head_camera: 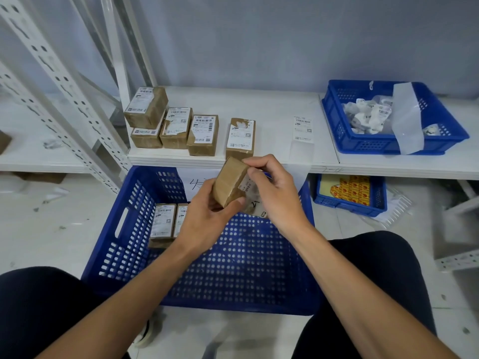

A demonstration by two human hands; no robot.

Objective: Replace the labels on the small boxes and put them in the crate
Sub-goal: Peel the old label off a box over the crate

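Note:
I hold a small brown cardboard box (229,183) above the big blue crate (134,244). My left hand (204,216) grips its lower left end from below. My right hand (272,193) pinches the box's far right edge, where a white label (245,185) shows. Two labelled boxes (163,222) stand in the crate at its left side, the second partly behind my left hand. Several more labelled boxes (202,134) stand on the white shelf (272,107) behind, two of them stacked. A loose label (302,129) lies flat on the shelf to the right.
A smaller blue basket (363,145) with crumpled white label scraps and a strip of backing paper sits on the shelf at the right. Under the shelf a blue tray (321,198) holds yellow-red packets. White perforated rack posts (59,81) rise at the left. My knees flank the crate.

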